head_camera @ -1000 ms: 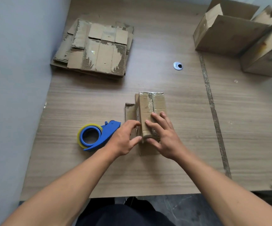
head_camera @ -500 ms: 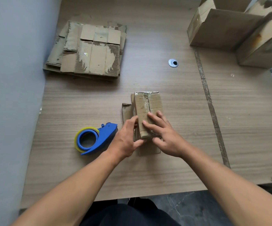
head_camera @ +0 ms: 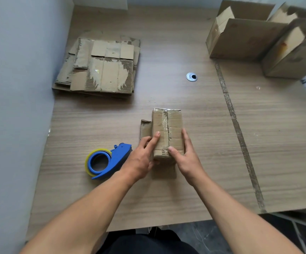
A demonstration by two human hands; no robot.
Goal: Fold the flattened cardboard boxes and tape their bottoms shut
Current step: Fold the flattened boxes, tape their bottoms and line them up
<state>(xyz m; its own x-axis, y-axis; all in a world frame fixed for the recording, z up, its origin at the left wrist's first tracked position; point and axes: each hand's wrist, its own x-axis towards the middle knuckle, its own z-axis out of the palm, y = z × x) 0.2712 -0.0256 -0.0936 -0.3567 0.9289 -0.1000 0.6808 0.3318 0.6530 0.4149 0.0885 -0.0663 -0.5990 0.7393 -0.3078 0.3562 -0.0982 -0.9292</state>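
both hands clasp the small box (head_camera: 174,123) from either side: left hand (head_camera: 141,158) with forefinger on top, right hand (head_camera: 187,158) with thumb on the taped seam, fingers down the right wall. the box stands mid-table (head_camera: 212,153), long axis pointing away from the person. the tape dispenser (head_camera: 108,160) lies just left of the left hand, so that hand is nearer it.

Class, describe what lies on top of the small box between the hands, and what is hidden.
Clear tape runs along the small box's top seam; the left hand's forefinger and right hand's thumb rest there. Its inside is covered.
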